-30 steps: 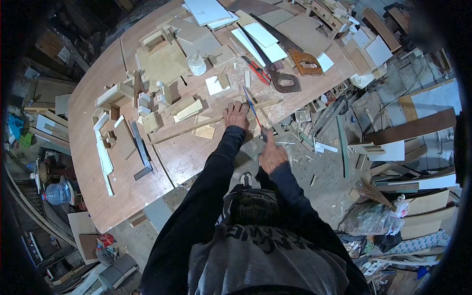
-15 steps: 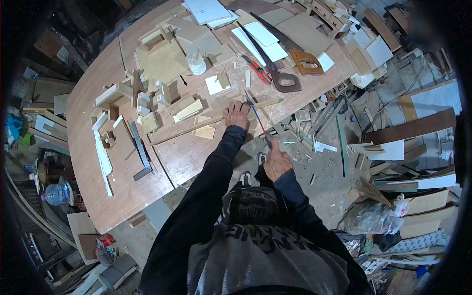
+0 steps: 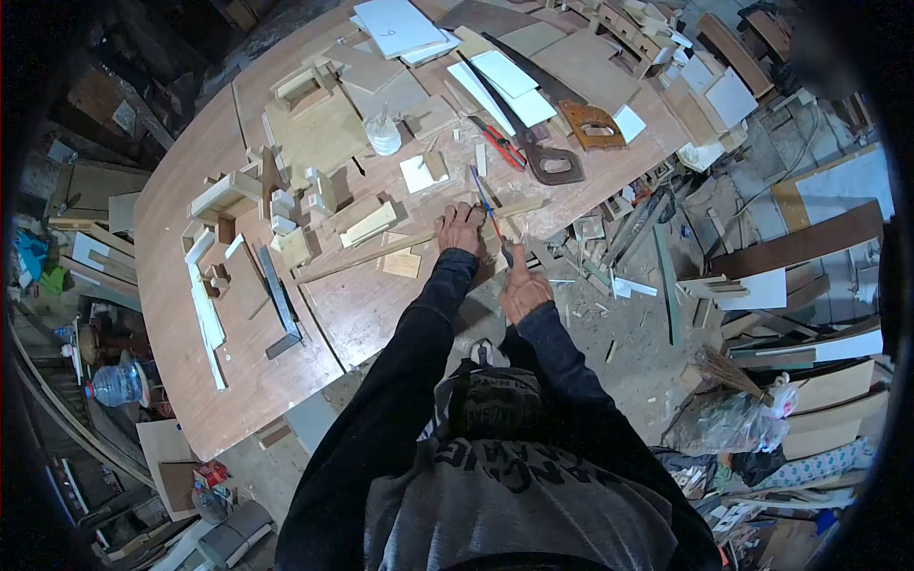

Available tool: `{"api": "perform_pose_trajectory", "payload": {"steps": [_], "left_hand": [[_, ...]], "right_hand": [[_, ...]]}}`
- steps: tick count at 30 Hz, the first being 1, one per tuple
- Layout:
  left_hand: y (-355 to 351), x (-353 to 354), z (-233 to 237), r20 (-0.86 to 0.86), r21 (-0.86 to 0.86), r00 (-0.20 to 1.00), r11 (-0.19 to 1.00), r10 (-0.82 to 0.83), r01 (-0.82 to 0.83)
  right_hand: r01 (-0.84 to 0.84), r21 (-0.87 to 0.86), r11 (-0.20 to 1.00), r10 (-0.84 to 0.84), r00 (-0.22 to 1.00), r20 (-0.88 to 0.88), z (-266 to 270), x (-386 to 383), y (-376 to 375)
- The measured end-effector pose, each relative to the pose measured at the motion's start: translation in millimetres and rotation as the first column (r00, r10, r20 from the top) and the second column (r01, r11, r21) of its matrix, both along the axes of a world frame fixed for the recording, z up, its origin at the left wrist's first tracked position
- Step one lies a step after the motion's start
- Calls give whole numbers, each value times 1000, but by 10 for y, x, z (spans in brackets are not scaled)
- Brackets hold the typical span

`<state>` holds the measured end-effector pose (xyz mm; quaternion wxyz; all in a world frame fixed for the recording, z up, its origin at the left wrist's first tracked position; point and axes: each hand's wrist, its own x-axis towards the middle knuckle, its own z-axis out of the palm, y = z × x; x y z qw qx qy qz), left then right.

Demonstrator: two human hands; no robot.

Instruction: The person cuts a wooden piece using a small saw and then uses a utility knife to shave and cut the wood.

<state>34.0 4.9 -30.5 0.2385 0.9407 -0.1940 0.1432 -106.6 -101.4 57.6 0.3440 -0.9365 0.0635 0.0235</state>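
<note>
A long narrow wooden strip (image 3: 357, 259) lies slantwise near the front edge of the worktable. My left hand (image 3: 459, 229) grips it from above, pressing it against the tabletop. Just right of those fingers, a slim saw (image 3: 485, 198) with a blue and red blade part crosses the strip. My right hand (image 3: 526, 291) is closed round the saw's dark handle, beyond the table edge. Beside the left hand lie a small flat wood piece (image 3: 400, 263), partly under the strip, and a pale wood block (image 3: 368, 226).
On the worktable (image 3: 257, 400) are a handsaw with a brown handle (image 3: 592, 126), another with a dark handle (image 3: 554, 165), red pliers (image 3: 505, 149), a clear plastic container (image 3: 383, 134) and a try square (image 3: 276, 303). Offcuts litter the floor (image 3: 609, 381) at right.
My right hand has pushed forward and slightly left with the saw, nearer the table edge. My left hand stays on the strip. The whole view has shifted slightly.
</note>
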Motion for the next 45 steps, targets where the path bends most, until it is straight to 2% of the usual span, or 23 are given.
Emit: {"api": "perform_pose_trajectory", "payload": {"steps": [3,4,6,7,8,9,11,13,15,16,18,19,21,23,25,27,29,31,33,36,39,43,45], "left_hand": [[-6,-11,-12,-25,83,999,996,23,-21],[-11,4,-57,25,97,999,995,27,-29],[15,-19,-102,72,118,997,993,21,-29],[10,2,-71,-2,82,1000,996,23,-23],[18,12,-47,-76,49,997,999,22,-19],[25,30,-60,-70,51,997,999,18,-14],[26,48,-105,-11,63,1000,998,27,-26],[31,49,-92,-27,95,999,995,33,-31],[2,46,-62,-41,121,998,992,43,-38],[6,50,-35,-24,90,998,995,53,-51],[29,55,4,-8,61,998,996,65,-65],[37,75,23,-53,69,998,997,45,-41],[29,141,33,-100,76,995,997,23,-15],[22,214,11,-212,78,973,991,-94,113],[26,200,0,-183,119,980,987,-84,107],[24,144,9,-153,160,985,982,-78,103],[11,48,36,-36,42,999,999,11,-9],[-2,-1,36,-42,46,999,999,22,-20],[-8,-47,38,-47,52,998,998,37,-35],[-27,-112,100,-2,32,997,997,72,-71],[-25,-144,212,-40,78,996,994,78,-74],[-14,-163,215,-58,81,995,994,81,-76],[24,-195,221,-61,96,994,992,88,-82]], "right_hand": [[24,-52,998,-26,999,-33,319,-326,-20],[25,-6,1000,-25,1000,-15,389,-398,-22],[33,-35,999,-34,999,-14,322,-345,5],[47,-72,996,-47,999,0,260,-256,-14],[50,-127,991,-43,997,58,-47,-124,-21],[55,-125,991,-48,997,64,-58,-64,2],[29,-50,998,-31,998,-49,-72,7,24],[31,-18,999,-32,997,-74,-48,31,14],[45,-168,985,-64,992,-109,-44,52,32],[41,-168,985,-60,992,-107,-20,68,33],[52,-136,989,-74,985,-156,32,76,40],[51,-135,990,-72,985,-155,16,78,33],[69,-75,995,-76,992,-98,-2,79,12],[84,-77,993,-93,989,-118,32,110,1],[102,-80,992,-112,984,-136,120,132,-2],[137,120,983,-110,972,-207,203,147,3],[161,140,977,-125,964,-236,278,164,24],[189,161,969,-141,952,-271,216,142,21],[95,-45,994,-101,983,-156,-49,108,-5],[95,-25,995,-97,994,-60,-185,43,4],[90,48,995,-82,985,-149,-185,37,-7],[134,-6,991,-134,985,-107,-301,14,2],[101,-82,991,-97,994,54,-474,-20,12]]}}
